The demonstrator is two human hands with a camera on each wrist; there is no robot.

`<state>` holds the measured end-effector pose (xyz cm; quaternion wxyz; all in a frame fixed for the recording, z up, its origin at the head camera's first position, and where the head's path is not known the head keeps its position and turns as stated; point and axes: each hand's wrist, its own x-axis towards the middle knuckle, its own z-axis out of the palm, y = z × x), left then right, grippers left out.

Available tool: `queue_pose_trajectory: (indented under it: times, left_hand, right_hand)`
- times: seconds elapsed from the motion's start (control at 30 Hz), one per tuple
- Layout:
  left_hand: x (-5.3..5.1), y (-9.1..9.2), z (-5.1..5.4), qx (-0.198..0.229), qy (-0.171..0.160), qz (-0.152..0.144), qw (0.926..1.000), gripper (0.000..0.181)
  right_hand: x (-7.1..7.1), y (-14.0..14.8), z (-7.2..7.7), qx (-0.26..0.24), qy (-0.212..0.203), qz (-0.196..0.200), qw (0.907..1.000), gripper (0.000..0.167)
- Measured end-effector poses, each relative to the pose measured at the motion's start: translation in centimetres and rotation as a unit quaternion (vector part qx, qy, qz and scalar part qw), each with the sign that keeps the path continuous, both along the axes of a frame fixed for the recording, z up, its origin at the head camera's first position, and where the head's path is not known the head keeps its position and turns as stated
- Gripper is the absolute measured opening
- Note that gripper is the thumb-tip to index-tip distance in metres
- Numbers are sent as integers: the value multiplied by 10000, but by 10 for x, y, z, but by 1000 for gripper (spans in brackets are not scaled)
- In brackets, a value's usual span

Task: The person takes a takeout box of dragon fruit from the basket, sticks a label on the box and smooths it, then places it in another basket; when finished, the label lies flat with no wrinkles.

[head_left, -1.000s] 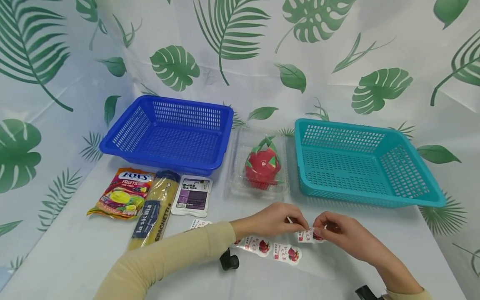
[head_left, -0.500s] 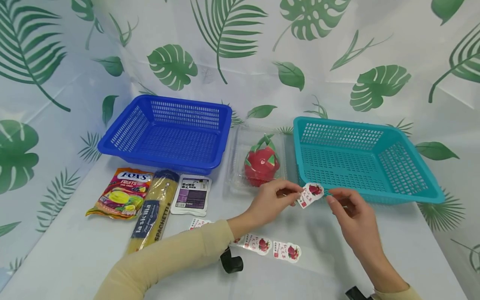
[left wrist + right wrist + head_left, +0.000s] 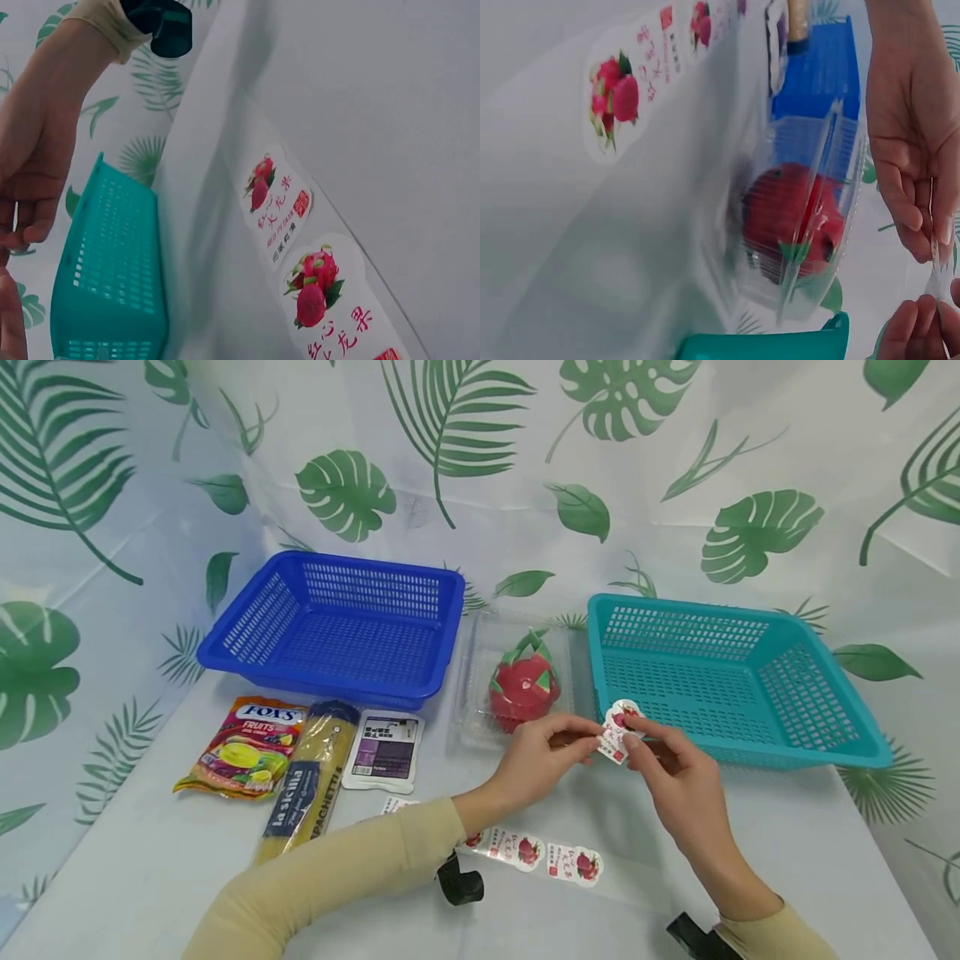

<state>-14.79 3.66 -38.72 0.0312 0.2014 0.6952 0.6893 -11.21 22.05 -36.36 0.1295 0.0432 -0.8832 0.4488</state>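
Observation:
Between the two hands, above the table, is a small white sticker (image 3: pixel 613 739) printed with a red dragon fruit. My left hand (image 3: pixel 534 758) pinches its left edge between thumb and forefinger. From the right, my right hand (image 3: pixel 684 793) pinches the opposite edge. In the right wrist view the sticker (image 3: pixel 934 274) is seen nearly edge-on. Below, a clear backing strip bearing more such stickers (image 3: pixel 517 849) lies on the table, partly under the left forearm. Just behind the left hand stands a clear plastic box (image 3: pixel 468 718) with a red dragon fruit (image 3: pixel 523 689) inside.
A blue basket (image 3: pixel 330 681) stands back left, a teal basket (image 3: pixel 742 747) back right. At left lie a candy bag (image 3: pixel 243 747), a spaghetti pack (image 3: pixel 307 777) and a white-and-purple pouch (image 3: pixel 384 752). A leaf-printed sheet (image 3: pixel 480 485) hangs behind.
Both hands have lifted the sticker up from over the strip, away from the body. The right hand let its fingers off the sticker's edge, then came back left and pinched it again.

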Motion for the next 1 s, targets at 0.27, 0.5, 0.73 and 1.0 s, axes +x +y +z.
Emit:
queue_pose_trajectory:
  times: [0.27,0.5,0.73,1.0]
  left_hand:
    - [-6,-5,6,-117,105,92,9998,20]
    - [-16,-5,14,-93,157,215,9996,24]
    - [-21,-7,14,-211,215,565,9980,23]
    - [-27,-13,15,-189,536,654,9962,24]
  right_hand:
    - [-13,-6,10,109,394,-79,9991,31]
    - [-19,-12,15,169,30,550,9983,34]
    - [-23,-18,16,-1,-93,747,9972,38]
    - [-33,-22,16,-37,-296,688,9972,39]
